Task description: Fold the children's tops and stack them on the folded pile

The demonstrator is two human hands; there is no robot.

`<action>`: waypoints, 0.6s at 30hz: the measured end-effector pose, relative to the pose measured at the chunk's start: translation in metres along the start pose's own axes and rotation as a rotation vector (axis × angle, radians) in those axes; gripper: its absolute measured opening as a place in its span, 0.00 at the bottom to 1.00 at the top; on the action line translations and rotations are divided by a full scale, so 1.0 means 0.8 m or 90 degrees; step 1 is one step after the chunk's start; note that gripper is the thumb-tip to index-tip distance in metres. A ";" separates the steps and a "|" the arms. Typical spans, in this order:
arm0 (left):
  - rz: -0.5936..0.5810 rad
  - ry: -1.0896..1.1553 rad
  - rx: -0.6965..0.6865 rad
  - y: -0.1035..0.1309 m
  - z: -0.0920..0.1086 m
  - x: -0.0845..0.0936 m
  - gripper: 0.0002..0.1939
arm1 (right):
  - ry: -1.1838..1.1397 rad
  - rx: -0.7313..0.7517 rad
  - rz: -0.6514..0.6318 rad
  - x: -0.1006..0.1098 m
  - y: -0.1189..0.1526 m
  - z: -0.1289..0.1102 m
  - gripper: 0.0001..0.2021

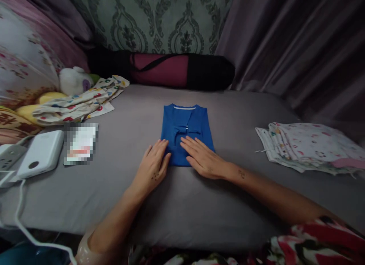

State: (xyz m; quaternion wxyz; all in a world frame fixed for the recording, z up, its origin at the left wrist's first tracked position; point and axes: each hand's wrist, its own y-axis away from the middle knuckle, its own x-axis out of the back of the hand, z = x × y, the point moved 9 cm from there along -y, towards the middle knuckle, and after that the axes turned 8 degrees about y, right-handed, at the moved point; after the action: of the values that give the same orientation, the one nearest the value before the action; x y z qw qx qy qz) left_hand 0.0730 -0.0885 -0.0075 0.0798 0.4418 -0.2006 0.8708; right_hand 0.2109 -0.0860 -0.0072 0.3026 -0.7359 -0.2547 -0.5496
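Observation:
A blue shirt (185,118), folded into a neat rectangle, lies on the grey sheet (137,116) with its neckline away from me. A bow-like detail shows on its front. My right hand (201,157) rests flat on the lower right part of the shirt, fingers stretched out and pointing up and left. At the shirt's lower left edge lies my left hand (155,160), fingers extended, thumb a little apart and reaching over the cloth. Neither hand grips anything.
Folded patterned cloths (310,145) are stacked at the right. On the left are a white power bank (41,153) with a cable, a blurred-out flat item (81,143), a patterned cloth (85,103) and a plush toy (74,80). A black-and-maroon long bag (159,71) lies along the wall.

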 end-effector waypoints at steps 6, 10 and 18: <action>-0.123 -0.095 -0.028 0.002 0.000 -0.028 0.27 | 0.078 -0.157 -0.058 -0.011 0.056 0.041 0.30; -0.180 -0.132 -0.018 0.006 -0.006 -0.043 0.31 | 0.072 -0.171 -0.072 -0.019 0.060 0.042 0.31; -0.193 -0.188 -0.023 0.011 0.003 -0.041 0.33 | 0.081 -0.154 -0.092 -0.017 0.065 0.031 0.30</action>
State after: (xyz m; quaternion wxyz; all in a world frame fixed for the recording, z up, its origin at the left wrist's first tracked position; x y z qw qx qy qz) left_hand 0.0915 -0.0959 -0.0348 0.1879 0.5881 -0.1570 0.7708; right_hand 0.2605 -0.1040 -0.0341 0.1864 -0.7105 -0.2193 -0.6422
